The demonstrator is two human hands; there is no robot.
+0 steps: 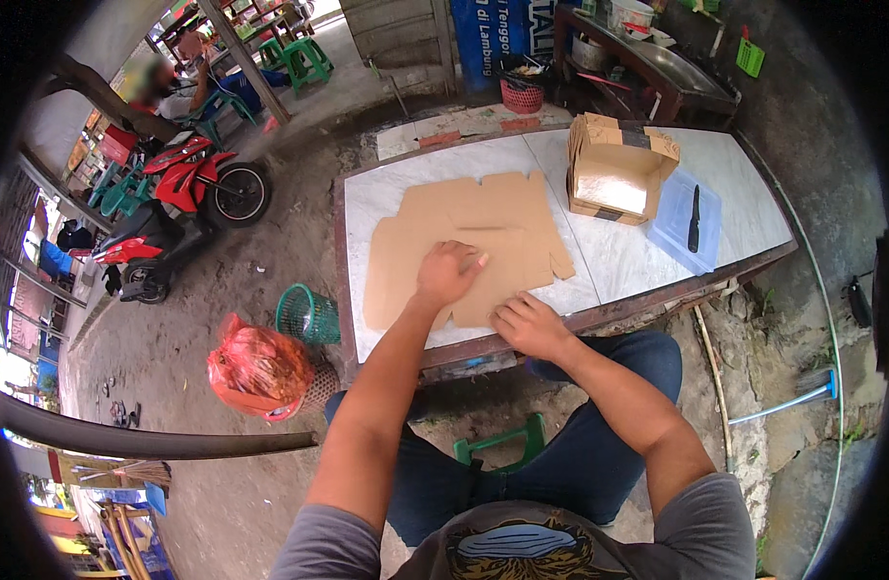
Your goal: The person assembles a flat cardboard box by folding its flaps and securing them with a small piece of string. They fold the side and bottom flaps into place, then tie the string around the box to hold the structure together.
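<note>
A flat brown cardboard box blank with slits and notched edges lies on the white table. My left hand rests on its middle, fingers bent downward and thumb apart. At the blank's near edge is my right hand, fingers curled over the cardboard; its fingertips are partly hidden. To the right stands a folded cardboard box, its inside facing up, with raised flaps. Beside it, a black-handled knife lies on a clear plastic container lid or tray.
The marble-look table has a dark rim. Left of it stand a green basket and a red plastic bag. A red motorbike is parked farther left. My legs straddle a green stool. A sink counter stands behind the table.
</note>
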